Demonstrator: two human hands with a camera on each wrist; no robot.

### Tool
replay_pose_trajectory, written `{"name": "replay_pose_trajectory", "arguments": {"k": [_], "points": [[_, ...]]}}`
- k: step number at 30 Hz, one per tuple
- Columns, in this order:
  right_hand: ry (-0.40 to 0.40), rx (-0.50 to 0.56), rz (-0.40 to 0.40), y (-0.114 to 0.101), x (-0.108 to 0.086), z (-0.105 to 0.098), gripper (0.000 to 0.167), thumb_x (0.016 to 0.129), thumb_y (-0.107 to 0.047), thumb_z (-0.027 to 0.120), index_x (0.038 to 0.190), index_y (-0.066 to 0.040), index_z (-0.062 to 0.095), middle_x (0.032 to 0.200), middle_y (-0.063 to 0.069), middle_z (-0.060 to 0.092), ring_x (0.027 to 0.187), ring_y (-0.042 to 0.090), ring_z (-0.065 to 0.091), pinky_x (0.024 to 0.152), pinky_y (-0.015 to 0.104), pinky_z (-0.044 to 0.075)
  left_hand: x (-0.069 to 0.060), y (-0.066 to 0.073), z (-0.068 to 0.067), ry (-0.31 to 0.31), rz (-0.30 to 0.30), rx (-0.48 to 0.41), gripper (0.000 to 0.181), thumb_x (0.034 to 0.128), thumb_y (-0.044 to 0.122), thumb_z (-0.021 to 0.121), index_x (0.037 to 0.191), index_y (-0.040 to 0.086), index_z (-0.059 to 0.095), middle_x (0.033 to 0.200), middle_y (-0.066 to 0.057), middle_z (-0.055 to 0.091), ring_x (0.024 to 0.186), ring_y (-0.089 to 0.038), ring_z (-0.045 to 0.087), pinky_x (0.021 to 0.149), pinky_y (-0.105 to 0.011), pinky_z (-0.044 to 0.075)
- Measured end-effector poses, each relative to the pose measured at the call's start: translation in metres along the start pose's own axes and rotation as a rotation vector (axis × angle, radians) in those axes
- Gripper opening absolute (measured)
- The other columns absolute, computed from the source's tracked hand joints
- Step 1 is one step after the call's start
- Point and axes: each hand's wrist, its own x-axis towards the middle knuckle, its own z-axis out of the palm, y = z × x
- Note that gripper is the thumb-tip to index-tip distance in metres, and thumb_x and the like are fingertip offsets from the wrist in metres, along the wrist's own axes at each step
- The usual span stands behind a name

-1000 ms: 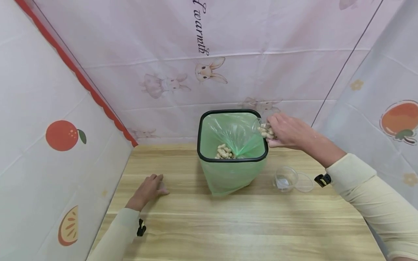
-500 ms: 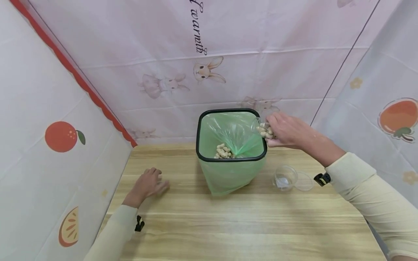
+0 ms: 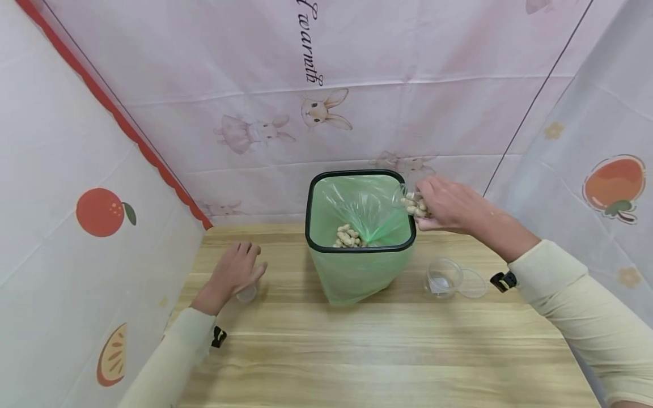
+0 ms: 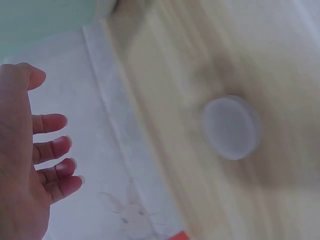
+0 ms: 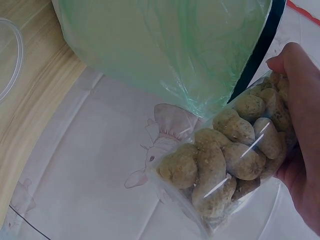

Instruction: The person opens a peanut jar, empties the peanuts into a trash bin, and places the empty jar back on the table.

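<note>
My right hand (image 3: 449, 205) grips a clear plastic jar (image 3: 415, 205) holding unshelled peanuts (image 5: 220, 160). The jar lies tilted over the right rim of a bin (image 3: 308, 215), its round mouth toward the inside. A green bag lines the bin, and more peanuts (image 3: 348, 237) lie at its bottom. On the left my left hand (image 3: 233, 273) hovers above the table with fingers loosely bent and holding nothing. Beside and below it sits a small round whitish lid (image 4: 231, 127), apart from the fingers in the left wrist view.
A clear round tub (image 3: 442, 279) stands right of the bin, with a clear lid (image 3: 473, 283) lying against it. Printed cloth walls (image 3: 255, 187) enclose the wooden table (image 3: 357, 351) at the back and sides.
My left hand has lifted off the small round lid and drawn away from it, leaving it on the table. The right hand and the jar look unmoved.
</note>
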Motion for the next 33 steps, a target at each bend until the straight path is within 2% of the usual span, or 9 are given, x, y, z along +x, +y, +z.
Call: {"name": "replay_pose_trajectory", "arguments": {"k": [4, 7, 11, 15, 21, 27, 33], "points": [[-0.001, 0.005, 0.004, -0.002, 0.0, 0.0, 0.048, 0.085, -0.036, 0.078, 0.106, -0.002, 0.052, 0.09, 0.008, 0.051, 0.078, 0.021, 0.047, 0.061, 0.038, 0.05, 0.01, 0.002, -0.01, 0.094, 0.095, 0.074, 0.04, 0.099, 0.039, 0.054, 0.102, 0.0, 0.063, 0.091, -0.016, 0.063, 0.081, -0.032, 0.057, 0.075, -0.042, 0.047], [0.007, 0.0, -0.001, -0.003, 0.001, 0.001, 0.047, 0.085, -0.036, 0.076, 0.106, -0.001, 0.052, 0.09, 0.009, 0.052, 0.078, 0.021, 0.047, 0.06, 0.038, 0.05, 0.017, 0.003, -0.016, 0.148, 0.144, 0.102, 0.036, 0.0979, 0.037, 0.055, 0.093, 0.002, 0.06, 0.085, -0.014, 0.059, 0.075, -0.03, 0.053, 0.069, -0.04, 0.044], [0.014, -0.004, 0.0, -0.004, 0.001, 0.003, 0.046, 0.085, -0.035, 0.075, 0.106, -0.001, 0.052, 0.09, 0.009, 0.052, 0.078, 0.022, 0.048, 0.059, 0.039, 0.051, 0.023, 0.007, -0.024, 0.24, 0.208, 0.135, 0.031, 0.0944, 0.033, 0.056, 0.083, 0.005, 0.054, 0.078, -0.01, 0.051, 0.066, -0.022, 0.038, 0.062, -0.033, 0.033], [0.025, 0.001, -0.003, -0.004, 0.001, 0.003, 0.044, 0.085, -0.033, 0.074, 0.105, -0.001, 0.052, 0.09, 0.009, 0.051, 0.078, 0.021, 0.047, 0.059, 0.038, 0.05, 0.029, 0.013, -0.035, 0.32, 0.24, 0.142, 0.03, 0.0907, 0.034, 0.056, 0.081, 0.006, 0.051, 0.076, -0.007, 0.046, 0.068, -0.015, 0.024, 0.06, -0.028, 0.023], [0.023, -0.011, 0.0, -0.005, 0.001, 0.003, 0.045, 0.085, -0.034, 0.074, 0.106, 0.0, 0.052, 0.09, 0.01, 0.052, 0.078, 0.022, 0.048, 0.06, 0.038, 0.051, 0.046, 0.024, -0.052, 0.329, 0.24, 0.156, 0.032, 0.0905, 0.037, 0.051, 0.085, 0.005, 0.053, 0.077, -0.005, 0.042, 0.069, -0.015, 0.024, 0.06, -0.024, 0.015], [0.024, -0.012, 0.001, -0.005, 0.002, 0.002, 0.045, 0.085, -0.034, 0.074, 0.106, 0.0, 0.052, 0.088, 0.009, 0.052, 0.076, 0.021, 0.048, 0.059, 0.038, 0.051, 0.062, 0.033, -0.07, 0.358, 0.29, 0.169, 0.034, 0.0888, 0.038, 0.049, 0.082, 0.004, 0.051, 0.075, -0.002, 0.034, 0.068, -0.016, 0.023, 0.059, -0.025, 0.016], [0.032, -0.01, -0.005, -0.005, 0.002, 0.001, 0.045, 0.085, -0.034, 0.075, 0.104, 0.0, 0.053, 0.087, 0.008, 0.05, 0.076, 0.02, 0.046, 0.06, 0.037, 0.049, 0.076, 0.044, -0.089, 0.359, 0.332, 0.169, 0.031, 0.0881, 0.036, 0.045, 0.075, 0.008, 0.043, 0.074, -0.001, 0.028, 0.067, -0.015, 0.019, 0.059, -0.027, 0.018]]}}
